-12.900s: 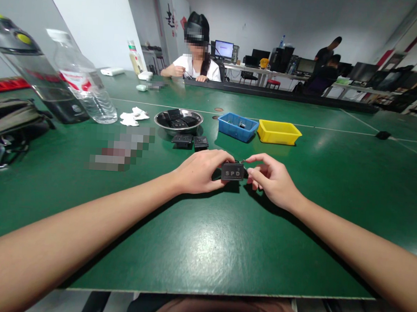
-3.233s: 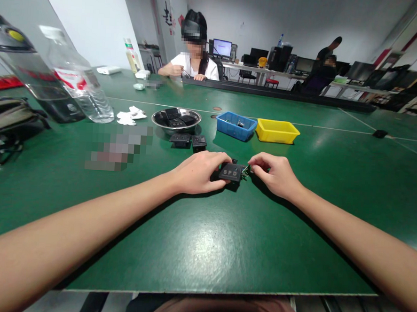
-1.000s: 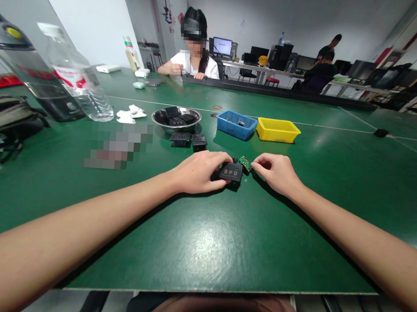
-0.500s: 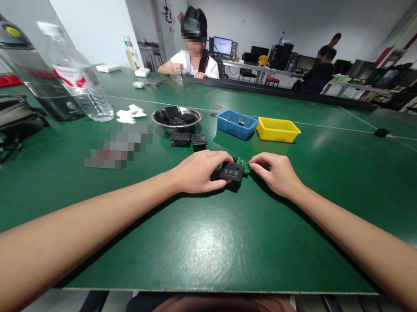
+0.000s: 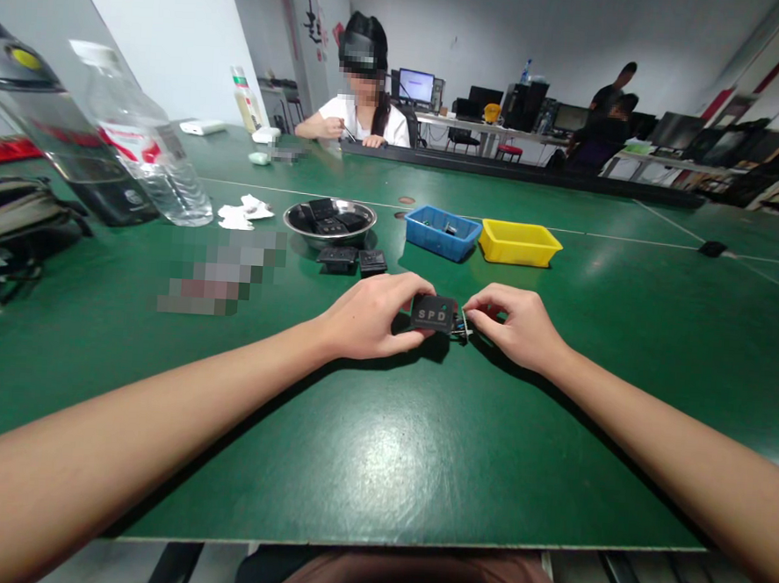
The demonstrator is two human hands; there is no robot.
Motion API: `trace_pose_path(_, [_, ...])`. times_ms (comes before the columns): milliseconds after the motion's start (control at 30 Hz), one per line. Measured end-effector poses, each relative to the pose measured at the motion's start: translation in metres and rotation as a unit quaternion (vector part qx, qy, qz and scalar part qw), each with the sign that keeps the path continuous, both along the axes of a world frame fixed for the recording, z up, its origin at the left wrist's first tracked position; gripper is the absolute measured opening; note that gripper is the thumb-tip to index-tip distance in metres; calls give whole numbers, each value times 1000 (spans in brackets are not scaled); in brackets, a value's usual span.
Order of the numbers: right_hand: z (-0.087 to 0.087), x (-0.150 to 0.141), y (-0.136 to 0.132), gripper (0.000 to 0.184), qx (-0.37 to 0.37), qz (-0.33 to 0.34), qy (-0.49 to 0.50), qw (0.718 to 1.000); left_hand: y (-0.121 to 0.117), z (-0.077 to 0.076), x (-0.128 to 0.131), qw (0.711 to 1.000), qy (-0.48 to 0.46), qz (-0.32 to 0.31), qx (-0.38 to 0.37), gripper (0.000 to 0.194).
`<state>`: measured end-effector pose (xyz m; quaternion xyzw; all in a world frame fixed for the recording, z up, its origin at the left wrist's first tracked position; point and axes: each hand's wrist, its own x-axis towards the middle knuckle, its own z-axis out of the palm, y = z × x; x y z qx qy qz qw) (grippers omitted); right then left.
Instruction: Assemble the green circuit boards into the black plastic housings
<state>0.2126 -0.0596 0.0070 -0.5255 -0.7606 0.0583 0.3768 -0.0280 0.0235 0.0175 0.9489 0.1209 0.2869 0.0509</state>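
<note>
My left hand (image 5: 388,316) grips a black plastic housing (image 5: 433,313) marked "SPD", thumb below and fingers on top. At the housing's right side, my right hand (image 5: 510,323) pinches a small circuit board (image 5: 465,324) between thumb and fingertips. The board is seen nearly edge-on, with small parts showing on the side toward the housing. Whether it still touches the housing inside I cannot tell. Beyond my left hand, two more black housings (image 5: 339,258) lie on the green table (image 5: 380,449), beside a metal bowl (image 5: 291,222) holding several similar black pieces.
A blue bin (image 5: 440,239) with small parts and a yellow bin (image 5: 521,245) stand beyond my hands. At the left are a clear water bottle (image 5: 150,158), a dark-based bottle (image 5: 75,140) and crumpled tissue (image 5: 244,213). A person (image 5: 367,105) sits across the table.
The circuit board has turned from showing its green face to nearly edge-on at the housing's right side. The housing has tilted and risen slightly in my left hand.
</note>
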Motion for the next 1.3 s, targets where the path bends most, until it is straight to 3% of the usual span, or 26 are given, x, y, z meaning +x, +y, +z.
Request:
trace_pose_path(600, [-1, 0, 2, 12, -12, -6, -12, 1000, 0, -1, 0, 1000, 19, 1, -1, 30])
trace_pose_path(1300, [0, -1, 2, 22, -57, -58, -6, 997, -1, 0, 0, 999, 30, -8, -9, 30])
